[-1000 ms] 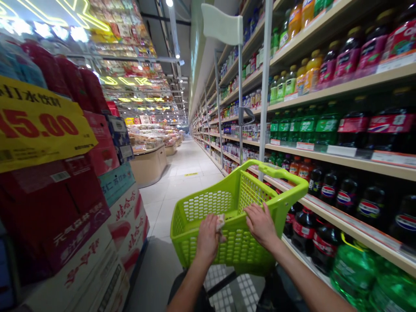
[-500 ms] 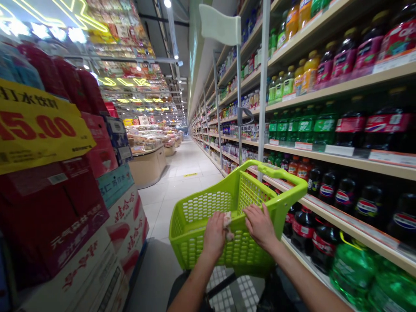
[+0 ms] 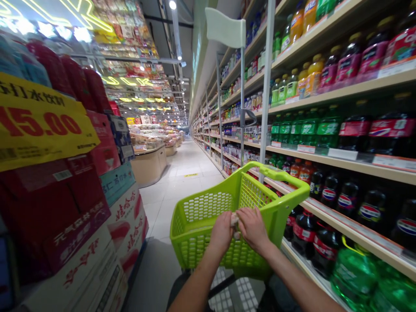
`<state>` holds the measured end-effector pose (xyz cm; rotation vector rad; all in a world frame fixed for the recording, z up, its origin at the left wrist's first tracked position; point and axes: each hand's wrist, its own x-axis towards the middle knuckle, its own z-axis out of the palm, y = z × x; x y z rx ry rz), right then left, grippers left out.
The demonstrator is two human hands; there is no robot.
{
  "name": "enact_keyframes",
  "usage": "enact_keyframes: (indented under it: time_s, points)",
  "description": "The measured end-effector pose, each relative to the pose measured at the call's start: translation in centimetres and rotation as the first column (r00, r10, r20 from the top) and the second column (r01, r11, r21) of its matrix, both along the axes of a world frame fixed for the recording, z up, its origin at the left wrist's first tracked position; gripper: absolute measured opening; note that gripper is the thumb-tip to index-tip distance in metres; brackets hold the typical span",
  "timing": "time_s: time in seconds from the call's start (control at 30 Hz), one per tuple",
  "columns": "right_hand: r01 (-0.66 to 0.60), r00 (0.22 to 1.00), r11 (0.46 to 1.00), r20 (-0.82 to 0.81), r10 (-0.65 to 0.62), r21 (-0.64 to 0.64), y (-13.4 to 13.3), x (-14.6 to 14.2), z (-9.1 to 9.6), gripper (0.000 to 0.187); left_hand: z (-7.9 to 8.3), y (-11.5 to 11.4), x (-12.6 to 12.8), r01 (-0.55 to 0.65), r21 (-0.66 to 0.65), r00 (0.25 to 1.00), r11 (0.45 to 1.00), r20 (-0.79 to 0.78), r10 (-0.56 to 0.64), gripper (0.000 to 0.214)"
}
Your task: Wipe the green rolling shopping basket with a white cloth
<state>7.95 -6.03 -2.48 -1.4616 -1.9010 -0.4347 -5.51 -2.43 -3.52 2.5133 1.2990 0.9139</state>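
A lime-green plastic shopping basket [image 3: 208, 208] stands in front of me, its near rim under both my hands. My left hand [image 3: 222, 231] is closed on a small pale crumpled cloth [image 3: 234, 222] against that rim. My right hand [image 3: 251, 228] lies on the rim right beside it, fingers curled down and touching the cloth; what it grips I cannot make out. The basket's handle [image 3: 276, 175] arches up on the right.
Shelves of soft-drink bottles [image 3: 341, 130] run along the right, green bottles [image 3: 354, 273] lowest. Stacked red drink cartons [image 3: 65, 208] with a yellow price sign [image 3: 42, 125] fill the left. A tiled aisle [image 3: 185, 173] leads ahead past display counters [image 3: 149, 160].
My left hand has slid right along the basket rim with the cloth until it meets my right hand. The right hand shifted slightly left.
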Motion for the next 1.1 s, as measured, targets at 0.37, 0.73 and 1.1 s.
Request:
enact_keyframes:
  time_s: [0.37, 0.73, 1.1]
  points:
    - [-0.165, 0.955, 0.955, 0.201, 0.217, -0.248, 1.6, -4.3, 0.7, 0.028, 0.4, -0.7, -6.4, -0.177, -0.061, 0.949, 0.982, -0.277, 0.153, 0.048]
    - [-0.004, 0.993, 0.987, 0.118, 0.023, -0.159, 1.1, -0.1, 1.5, 0.023, -0.2, -1.2, -5.6, -0.291, -0.033, 0.929, 0.956, -0.25, 0.274, 0.049]
    - [-0.016, 0.978, 0.99, 0.204, 0.045, -0.141, 1.7, -0.4, 0.5, 0.017, -0.7, -1.3, -5.5, -0.288, 0.012, 0.92, 0.958, -0.276, 0.28, 0.048]
